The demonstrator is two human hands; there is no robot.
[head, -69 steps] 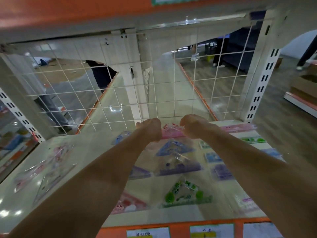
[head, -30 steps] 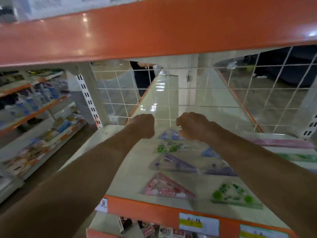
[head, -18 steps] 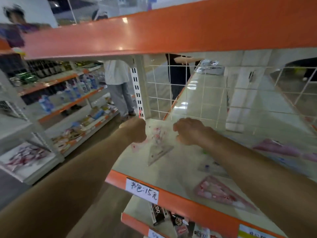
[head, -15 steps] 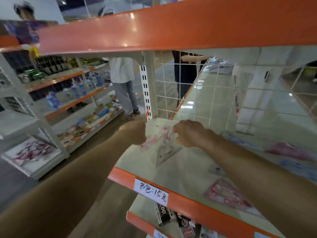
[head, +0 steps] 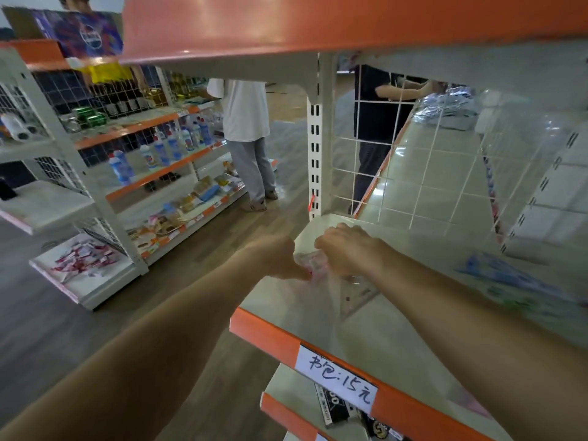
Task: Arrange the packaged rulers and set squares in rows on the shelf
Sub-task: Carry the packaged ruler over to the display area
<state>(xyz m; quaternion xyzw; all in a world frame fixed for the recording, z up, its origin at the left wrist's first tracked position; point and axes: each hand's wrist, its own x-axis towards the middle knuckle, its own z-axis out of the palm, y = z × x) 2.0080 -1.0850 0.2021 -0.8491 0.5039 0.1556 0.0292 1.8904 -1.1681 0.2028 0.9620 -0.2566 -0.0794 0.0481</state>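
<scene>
so the shelf (head: 366, 342) is the big cream board with the orange front lip, wire mesh back (head: 429, 186) behind it; the rows already laid down, those other packets (head: 509, 281), sit off to the right, blurry and well apart from the hands; what matters is the held packet (head: 351, 292), a clear bag with a see-through set square in it and something pink at the top; it's hovering over the far-left corner of the shelf, right between the two hands; its long side trails from the hands down toward the front lip, slanting a bit right; left hand (head: 276, 256) is curled tight at the shelf's left end, pinching the pink top corner; right hand (head: 346, 249) is curled on the top edge just beside it, over the board itself; fingertips are hidden behind the knuckles, so exact grip I can't tell; I reckon it gets laid flat right here, and the right hand is nearer the landing spot
</scene>
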